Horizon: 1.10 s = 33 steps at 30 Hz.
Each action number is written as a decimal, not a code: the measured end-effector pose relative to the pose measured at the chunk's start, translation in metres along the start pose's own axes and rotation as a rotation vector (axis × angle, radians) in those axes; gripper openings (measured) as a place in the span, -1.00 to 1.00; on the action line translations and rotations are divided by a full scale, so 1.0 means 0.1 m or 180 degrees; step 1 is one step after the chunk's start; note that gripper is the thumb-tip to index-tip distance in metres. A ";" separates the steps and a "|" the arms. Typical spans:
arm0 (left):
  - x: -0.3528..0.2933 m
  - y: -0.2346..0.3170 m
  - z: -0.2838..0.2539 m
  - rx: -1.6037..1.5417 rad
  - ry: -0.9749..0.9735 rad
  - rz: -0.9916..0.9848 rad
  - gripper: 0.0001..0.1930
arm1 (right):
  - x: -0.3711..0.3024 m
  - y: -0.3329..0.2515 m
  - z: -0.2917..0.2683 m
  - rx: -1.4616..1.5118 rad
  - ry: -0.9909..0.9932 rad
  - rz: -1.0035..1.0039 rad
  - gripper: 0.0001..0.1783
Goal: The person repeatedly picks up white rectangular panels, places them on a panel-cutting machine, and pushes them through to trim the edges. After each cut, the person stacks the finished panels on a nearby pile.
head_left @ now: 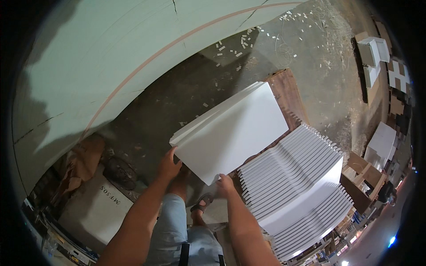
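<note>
While both hands gripped the near edge of a small stack of white panels (233, 128), the stack was held tilted up off the floor, its far end rising toward a brown wooden board (286, 95) behind it. The left hand (168, 165) clasped the near left corner, fingers curled under and thumb on the edge, pinching the panels together. The right hand (225, 184) closed its grip on the lowest near corner in the same way, so the sheets seemed held square and kept from sliding apart. Judging by the layered edges at the upper left of the stack, several sheets were carried at once.

Just to the right stood a large fanned pile of white panels (295, 177), each sheet stepped slightly past the next, probably so that single edges stay easy to catch. The held stack hung above and beside its left edge, and whether they touched could not be told.

Below the hands, the person's legs in light trousers and a sandalled foot (202, 205) rested on the concrete floor (213, 80), which was strewn with small white offcuts. A white slab (95, 208) lay at the lower left beside crumpled brown paper (86, 157). Open white boxes (375, 53) sat at the far right; what they contained could not be made out.
</note>
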State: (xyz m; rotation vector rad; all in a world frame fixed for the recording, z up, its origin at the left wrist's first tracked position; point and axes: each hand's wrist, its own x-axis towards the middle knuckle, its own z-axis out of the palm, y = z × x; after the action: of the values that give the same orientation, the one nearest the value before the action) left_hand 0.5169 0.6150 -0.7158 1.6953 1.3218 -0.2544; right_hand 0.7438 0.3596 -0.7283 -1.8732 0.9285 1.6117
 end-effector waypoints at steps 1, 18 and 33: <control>0.01 -0.07 0.08 -0.0191 0.0144 0.0151 -0.18 | 0.02 0.00 -0.02 0.0064 0.0233 0.0074 -0.44; -1.52 1.72 -1.26 -0.1446 -0.0416 -0.0292 -0.82 | -2.27 1.08 -0.86 0.2608 -0.1555 -0.0299 -0.48; -4.39 1.98 -0.01 -0.4258 -0.0553 -0.0481 -0.65 | -4.05 0.68 -1.52 0.0829 -0.2092 -0.1814 -0.64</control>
State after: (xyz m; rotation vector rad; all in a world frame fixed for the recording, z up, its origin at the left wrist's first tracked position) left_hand 0.5089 0.3356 -0.3234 0.4288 1.0497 0.3491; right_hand 0.7623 0.2740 -0.2995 -1.1510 0.2633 1.4921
